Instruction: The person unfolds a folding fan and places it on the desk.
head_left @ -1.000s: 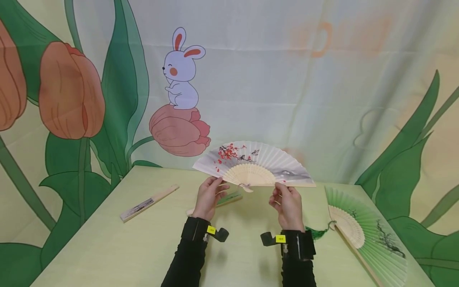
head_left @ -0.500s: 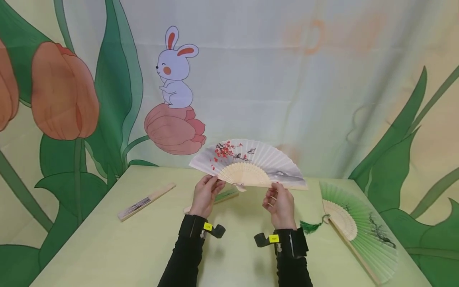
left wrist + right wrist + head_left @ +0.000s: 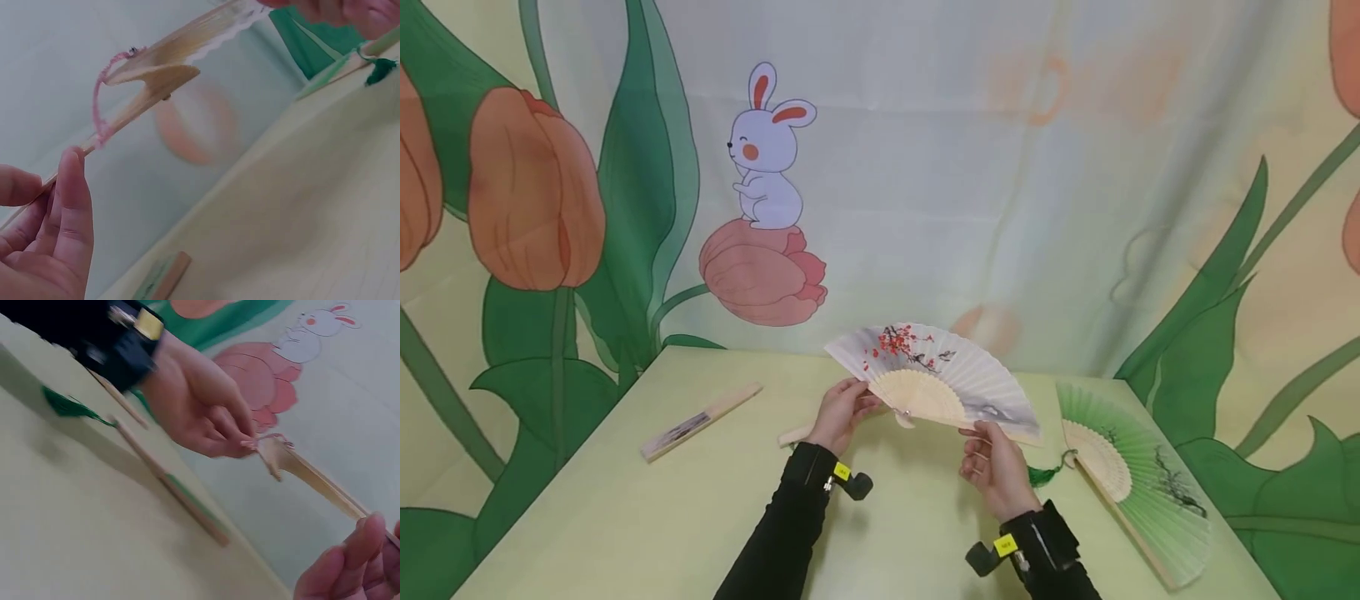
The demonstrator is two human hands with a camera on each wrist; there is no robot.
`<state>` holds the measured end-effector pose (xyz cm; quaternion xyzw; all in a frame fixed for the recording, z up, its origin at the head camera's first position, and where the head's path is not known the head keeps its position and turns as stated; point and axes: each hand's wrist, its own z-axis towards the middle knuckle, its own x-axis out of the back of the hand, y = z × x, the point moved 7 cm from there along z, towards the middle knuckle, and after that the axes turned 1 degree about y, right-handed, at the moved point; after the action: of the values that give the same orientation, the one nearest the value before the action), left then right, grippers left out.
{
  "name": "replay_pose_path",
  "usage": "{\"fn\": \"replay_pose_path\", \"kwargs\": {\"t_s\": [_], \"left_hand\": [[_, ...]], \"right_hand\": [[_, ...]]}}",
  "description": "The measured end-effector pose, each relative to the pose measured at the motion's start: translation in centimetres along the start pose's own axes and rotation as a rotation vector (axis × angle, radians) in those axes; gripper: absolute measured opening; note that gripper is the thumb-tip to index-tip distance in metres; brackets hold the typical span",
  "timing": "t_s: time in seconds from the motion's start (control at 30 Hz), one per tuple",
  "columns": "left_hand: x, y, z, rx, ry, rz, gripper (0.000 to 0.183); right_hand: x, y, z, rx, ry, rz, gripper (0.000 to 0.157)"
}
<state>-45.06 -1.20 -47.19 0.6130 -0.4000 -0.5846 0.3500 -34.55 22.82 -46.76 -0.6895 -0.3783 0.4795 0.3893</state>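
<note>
A spread folding fan [image 3: 992, 379], white-grey with red blossoms and pale wooden ribs, is held up over the table by both hands. My left hand [image 3: 841, 417] pinches its left end stick between thumb and fingers, as the left wrist view shows near the pink cord [image 3: 98, 109]. With thumb and fingertips my right hand [image 3: 1000, 467] grips the lower right edge. The fan slants down to the right, its pivot end between the hands. Under my left hand lies a folded green fan [image 3: 194, 506] with a green tassel [image 3: 65, 404], mostly hidden in the head view.
A folded fan [image 3: 700, 423] with a dark print lies on the table [image 3: 625, 517] to the left. An open green fan [image 3: 1168, 500] with its tassel [image 3: 1047, 475] lies at the right. A printed curtain [image 3: 910, 167] hangs behind the table's back edge.
The blossom fan has come down and tilted, its right end now lower. My right hand has dropped with it and its forearm has turned. The head view has shifted slightly.
</note>
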Motion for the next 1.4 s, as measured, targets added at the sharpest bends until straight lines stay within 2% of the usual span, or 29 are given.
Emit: {"fn": "replay_pose_path", "kwargs": {"t_s": [0.13,0.27,0.37,0.57,0.7,0.9,1.2,1.4], "left_hand": [[-0.5,-2.1,0.6,0.044,-0.018,0.043,0.025],[-1.6,-4.2,0.9,0.087,-0.067,0.087,0.028],[-2.7,-5.3,1.1,0.108,-0.107,0.114,0.028],[-4.5,-6.9,1.5,0.148,-0.136,0.134,0.025],[-5.8,-7.4,1.8,0.145,-0.15,0.18,0.027],[-7.0,-7.9,2.1,0.154,-0.177,0.245,0.022],[-7.8,-8.1,2.7,0.192,-0.146,0.307,0.024],[-7.7,-8.8,4.3,0.192,-0.135,0.384,0.032]], "right_hand": [[1.5,2.1,-1.1,-0.067,-0.027,0.042,0.031],[3.2,3.8,-2.3,-0.109,-0.015,0.098,0.032],[4.2,4.4,-3.0,-0.119,0.0,0.151,0.03],[5.3,5.0,-3.8,-0.159,0.039,0.239,0.019],[5.8,5.6,-4.3,-0.201,0.043,0.278,0.02],[6.0,6.1,-4.8,-0.22,0.017,0.368,0.026],[5.3,5.8,-5.3,-0.25,-0.035,0.447,0.036],[4.5,5.9,-5.6,-0.269,-0.067,0.431,0.051]]}}
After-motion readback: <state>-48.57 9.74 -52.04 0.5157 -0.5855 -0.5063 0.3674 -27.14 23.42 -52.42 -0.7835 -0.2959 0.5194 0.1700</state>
